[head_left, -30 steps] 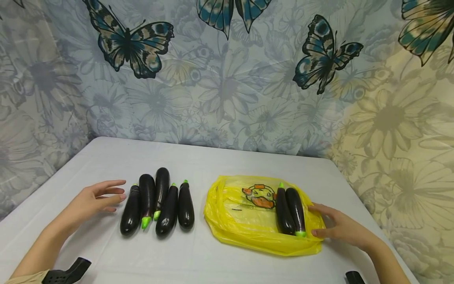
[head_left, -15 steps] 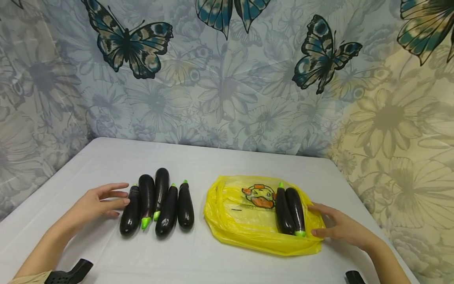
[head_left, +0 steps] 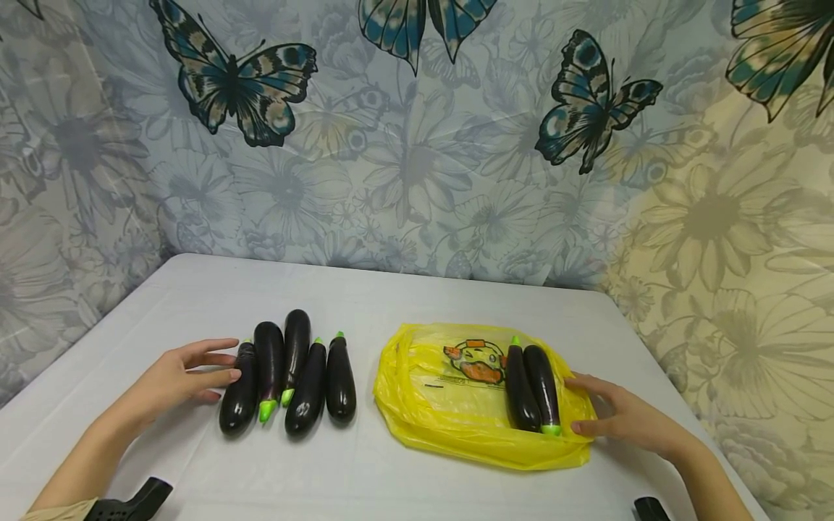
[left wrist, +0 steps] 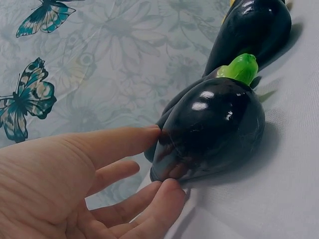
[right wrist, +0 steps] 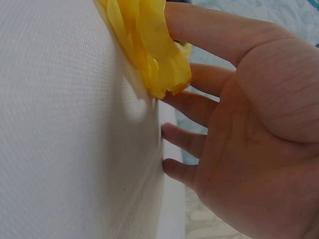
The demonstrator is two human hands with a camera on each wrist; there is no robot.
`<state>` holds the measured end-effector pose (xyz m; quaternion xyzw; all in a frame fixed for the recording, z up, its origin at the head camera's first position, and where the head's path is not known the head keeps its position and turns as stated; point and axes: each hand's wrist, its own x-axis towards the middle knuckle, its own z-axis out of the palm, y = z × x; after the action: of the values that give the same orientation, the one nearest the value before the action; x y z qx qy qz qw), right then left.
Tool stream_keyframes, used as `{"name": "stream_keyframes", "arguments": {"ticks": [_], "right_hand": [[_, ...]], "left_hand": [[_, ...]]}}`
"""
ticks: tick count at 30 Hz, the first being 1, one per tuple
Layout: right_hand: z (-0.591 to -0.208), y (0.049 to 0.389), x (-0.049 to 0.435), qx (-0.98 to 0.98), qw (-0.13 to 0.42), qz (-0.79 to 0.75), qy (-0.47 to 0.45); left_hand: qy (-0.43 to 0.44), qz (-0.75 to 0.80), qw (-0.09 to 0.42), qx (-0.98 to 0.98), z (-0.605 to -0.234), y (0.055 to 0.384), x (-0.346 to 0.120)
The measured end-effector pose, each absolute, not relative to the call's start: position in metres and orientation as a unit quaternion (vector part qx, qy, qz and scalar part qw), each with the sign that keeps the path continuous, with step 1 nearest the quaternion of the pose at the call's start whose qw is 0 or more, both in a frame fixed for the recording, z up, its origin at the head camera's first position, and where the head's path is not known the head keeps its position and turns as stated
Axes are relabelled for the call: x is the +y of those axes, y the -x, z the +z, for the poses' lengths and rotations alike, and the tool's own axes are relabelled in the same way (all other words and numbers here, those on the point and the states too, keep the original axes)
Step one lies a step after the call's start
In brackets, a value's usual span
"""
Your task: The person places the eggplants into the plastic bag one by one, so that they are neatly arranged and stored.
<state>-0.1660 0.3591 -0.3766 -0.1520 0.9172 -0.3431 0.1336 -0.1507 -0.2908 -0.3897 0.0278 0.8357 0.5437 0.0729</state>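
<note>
In the head view my left hand is beside the leftmost eggplant, in a row of several dark, glossy eggplants. Its thumb and fingertips touch that eggplant's side, also seen close up in the left wrist view; the fingers are loosely bent and not wrapped round it. A yellow plastic bag with a duck print lies flat on the right. On it rest two more eggplants, a left one and a right one. My right hand touches the bag's right edge, its thumb and fingers spread apart; the bag partly hides some fingertips.
A white cloth covers the table, whose back edge meets a floral, butterfly-patterned hanging. Other eggplants, such as the rightmost of the row, lie close together between my left hand and the bag.
My left hand has moved a little to the right and now touches the leftmost eggplant. The right hand, the bag and the eggplants stay where they were.
</note>
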Motion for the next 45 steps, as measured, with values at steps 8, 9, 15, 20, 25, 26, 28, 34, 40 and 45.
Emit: {"name": "stream_keyframes", "arguments": {"ticks": [8, 9, 15, 20, 25, 26, 28, 34, 40, 45], "right_hand": [[-0.3770, 0.1660, 0.3595, 0.917, 0.135, -0.344, 0.149], [-0.3771, 0.1660, 0.3595, 0.917, 0.135, -0.344, 0.149], [-0.3768, 0.1660, 0.3597, 0.917, 0.139, -0.345, 0.148], [-0.3763, 0.1658, 0.3597, 0.916, 0.139, -0.346, 0.148], [-0.3761, 0.1657, 0.3601, 0.916, 0.137, -0.347, 0.150], [-0.3762, 0.1657, 0.3602, 0.916, 0.137, -0.347, 0.150], [-0.3766, 0.1658, 0.3605, 0.916, 0.139, -0.347, 0.149], [-0.3783, 0.1663, 0.3607, 0.914, 0.146, -0.351, 0.142], [-0.3793, 0.1668, 0.3608, 0.913, 0.149, -0.353, 0.144], [-0.3802, 0.1667, 0.3613, 0.912, 0.151, -0.355, 0.141]], "left_hand": [[-0.028, 0.553, 0.084, 0.828, -0.3931, 0.1523, -0.2893], [-0.029, 0.556, 0.085, 0.827, -0.3936, 0.1523, -0.2892], [-0.030, 0.553, 0.082, 0.828, -0.3953, 0.1527, -0.2881], [-0.025, 0.540, 0.082, 0.837, -0.3969, 0.1533, -0.2858], [-0.015, 0.531, 0.086, 0.843, -0.3974, 0.1531, -0.2837], [-0.013, 0.531, 0.087, 0.843, -0.3974, 0.1531, -0.2835], [-0.011, 0.530, 0.090, 0.843, -0.3974, 0.1531, -0.2833], [-0.017, 0.534, 0.086, 0.841, -0.3958, 0.1521, -0.2839], [-0.021, 0.542, 0.089, 0.836, -0.3947, 0.1511, -0.2851], [-0.025, 0.551, 0.093, 0.829, -0.3939, 0.1510, -0.2862]]}}
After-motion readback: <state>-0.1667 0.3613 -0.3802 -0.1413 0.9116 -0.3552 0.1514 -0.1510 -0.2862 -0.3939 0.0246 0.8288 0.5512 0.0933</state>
